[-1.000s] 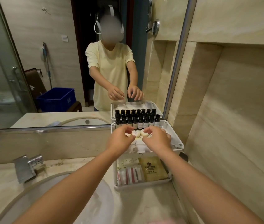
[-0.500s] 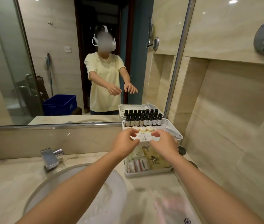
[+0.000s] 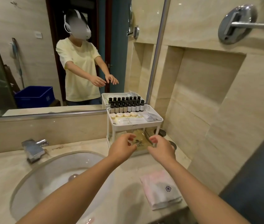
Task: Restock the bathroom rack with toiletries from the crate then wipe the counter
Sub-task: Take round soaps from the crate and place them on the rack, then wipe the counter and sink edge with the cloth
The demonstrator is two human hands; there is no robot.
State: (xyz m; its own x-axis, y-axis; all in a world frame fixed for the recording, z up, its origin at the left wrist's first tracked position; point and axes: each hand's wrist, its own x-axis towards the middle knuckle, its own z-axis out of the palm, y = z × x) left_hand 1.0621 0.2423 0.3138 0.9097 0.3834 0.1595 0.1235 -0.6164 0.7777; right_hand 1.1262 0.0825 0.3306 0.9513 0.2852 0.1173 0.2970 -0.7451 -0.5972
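Left grip and right grip: fingers loosely curled, nothing held in either. They hang side by side but apart, in front of the lower tier of the white two-tier rack.

Between them shows a yellow sachet lying on the lower tier.

Rack stands in the counter's back right corner, against the mirror and side wall. Upper tier carries a row of small dark-capped bottles at the back, round soaps before them, and flat white packets at the front.

Folded pink cloth lies near the counter's front right edge, untouched. Basin and tap are to the left. Blue crate is seen only in the mirror, behind the person.

Judgement: restocking looks near done, both tiers filled. Next move is likely either a last tidy of the lower tier or drawing a grip back to the cloth to start wiping. The wipe has to work around the rack's feet.
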